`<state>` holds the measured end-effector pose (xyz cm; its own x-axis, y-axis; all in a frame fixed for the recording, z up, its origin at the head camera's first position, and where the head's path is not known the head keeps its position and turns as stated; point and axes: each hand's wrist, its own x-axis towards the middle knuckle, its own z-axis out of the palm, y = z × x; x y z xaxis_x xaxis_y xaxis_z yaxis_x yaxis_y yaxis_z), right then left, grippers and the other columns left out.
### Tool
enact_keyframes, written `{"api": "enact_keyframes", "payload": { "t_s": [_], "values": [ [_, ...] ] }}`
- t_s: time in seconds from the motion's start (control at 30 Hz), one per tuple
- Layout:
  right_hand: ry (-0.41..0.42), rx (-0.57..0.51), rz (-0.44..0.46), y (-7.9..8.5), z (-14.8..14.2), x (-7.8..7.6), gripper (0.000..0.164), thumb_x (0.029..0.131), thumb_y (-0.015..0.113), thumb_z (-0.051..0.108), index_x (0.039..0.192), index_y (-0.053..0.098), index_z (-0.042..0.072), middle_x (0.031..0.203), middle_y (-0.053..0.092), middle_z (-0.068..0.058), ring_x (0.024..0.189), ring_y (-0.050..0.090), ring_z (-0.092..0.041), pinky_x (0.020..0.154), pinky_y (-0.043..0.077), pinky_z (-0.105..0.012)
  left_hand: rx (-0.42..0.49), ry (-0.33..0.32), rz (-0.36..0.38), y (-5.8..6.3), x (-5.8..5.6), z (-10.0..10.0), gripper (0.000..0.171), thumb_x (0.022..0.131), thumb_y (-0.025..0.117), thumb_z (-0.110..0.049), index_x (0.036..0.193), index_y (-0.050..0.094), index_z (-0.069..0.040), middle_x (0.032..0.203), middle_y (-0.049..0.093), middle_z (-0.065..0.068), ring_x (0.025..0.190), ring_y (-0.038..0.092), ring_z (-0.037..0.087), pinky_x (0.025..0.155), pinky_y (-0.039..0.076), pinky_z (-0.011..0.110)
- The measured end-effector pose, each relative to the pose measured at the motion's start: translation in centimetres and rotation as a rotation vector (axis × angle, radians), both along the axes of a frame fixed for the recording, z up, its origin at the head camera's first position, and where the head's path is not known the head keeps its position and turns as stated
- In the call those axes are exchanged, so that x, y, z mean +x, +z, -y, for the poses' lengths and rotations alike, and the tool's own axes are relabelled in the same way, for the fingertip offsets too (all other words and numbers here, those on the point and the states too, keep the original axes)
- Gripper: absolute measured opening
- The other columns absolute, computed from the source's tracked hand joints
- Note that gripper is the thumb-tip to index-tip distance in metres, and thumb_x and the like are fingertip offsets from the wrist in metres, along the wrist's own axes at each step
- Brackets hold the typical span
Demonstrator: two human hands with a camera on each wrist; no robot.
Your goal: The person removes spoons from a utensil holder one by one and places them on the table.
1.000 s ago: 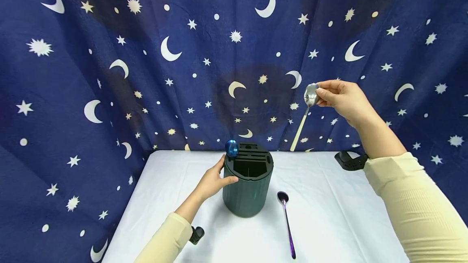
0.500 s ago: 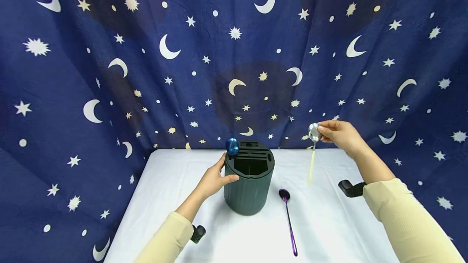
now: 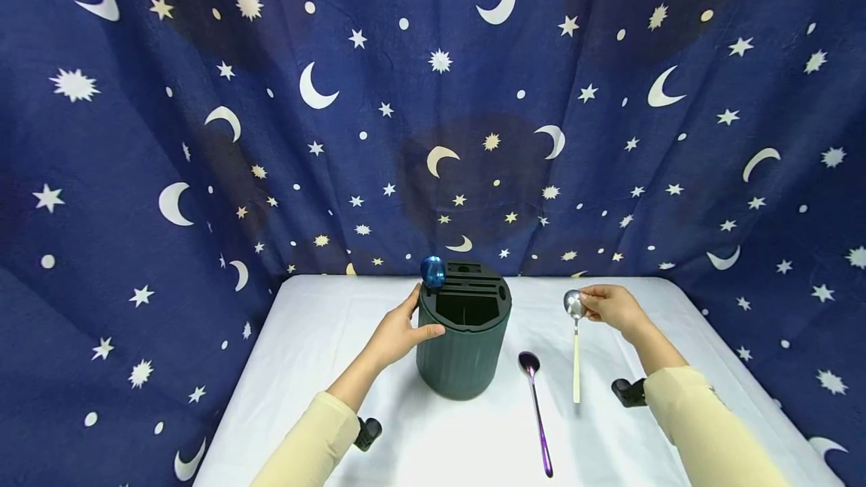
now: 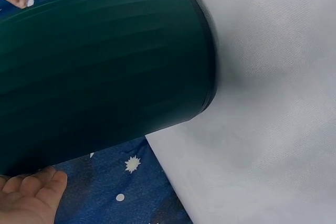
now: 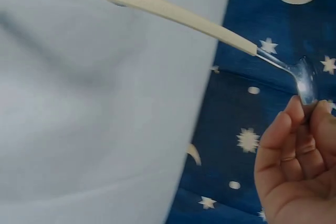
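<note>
My left hand (image 3: 395,334) holds the side of a dark green utensil holder (image 3: 462,367), its thumb across the front near the rim. A shiny blue spoon (image 3: 433,272) stands in the holder's left slot, bowl up and handle hidden. In my right hand (image 3: 612,308), thumb and fingers pinch the bowl of a silver spoon with a cream handle (image 3: 576,363). That spoon hangs handle down, right of the holder. The right wrist view shows the pinch on the edge of the silver bowl (image 5: 306,80). Between holder and hanging spoon, a purple spoon (image 3: 538,415) lies on the table.
A white cloth covers the table (image 3: 325,307). Behind and to the left hangs a dark blue curtain (image 3: 379,186) with moons and stars. The holder's top has a large front opening (image 3: 467,310) and narrow slots behind it.
My right hand has come down from high in front of the curtain to above the table, bringing the silver spoon with it. The left hand and the holder stay put.
</note>
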<state>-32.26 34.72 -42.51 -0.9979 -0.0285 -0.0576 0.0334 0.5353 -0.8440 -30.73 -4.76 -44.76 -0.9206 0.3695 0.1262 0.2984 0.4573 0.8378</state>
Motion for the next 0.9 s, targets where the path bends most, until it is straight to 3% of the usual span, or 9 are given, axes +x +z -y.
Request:
{"api": "enact_keyframes", "payload": {
  "t_s": [0.3, 0.77, 0.9],
  "values": [
    [-0.030, -0.023, 0.104, -4.7, 0.2, 0.0, 0.033, 0.095, 0.048, 0.005, 0.113, 0.047, -0.023, 0.073, 0.059, -0.002, 0.065, 0.054, -0.010, 0.061, 0.051, -0.023, -0.011, 0.000, -0.004, 0.0, 0.0, 0.1, 0.095, 0.078, 0.068, -0.050, 0.148, 0.017, -0.012, 0.149, 0.024, 0.006, 0.131, 0.031, 0.026, 0.103, 0.029, 0.045],
    [-0.088, 0.013, 0.141, -8.1, 1.0, 0.0, 0.026, 0.094, 0.048, 0.001, 0.105, 0.051, -0.023, 0.061, 0.055, -0.001, 0.056, 0.051, -0.008, 0.052, 0.045, -0.020, -0.030, 0.007, -0.002, -0.1, -0.1, 0.0, 0.095, 0.077, 0.067, -0.051, 0.148, 0.018, -0.013, 0.149, 0.024, 0.005, 0.131, 0.031, 0.025, 0.103, 0.030, 0.044],
    [-0.114, 0.106, 0.123, -9.4, 0.9, -0.1, 0.025, 0.093, 0.051, 0.006, 0.101, 0.057, -0.017, 0.064, 0.057, -0.001, 0.060, 0.051, -0.013, 0.054, 0.043, -0.025, -0.028, 0.007, -0.002, -0.1, -0.1, 0.0, 0.094, 0.078, 0.068, -0.050, 0.148, 0.018, -0.013, 0.148, 0.025, 0.005, 0.131, 0.031, 0.024, 0.103, 0.029, 0.044]
  ]
}}
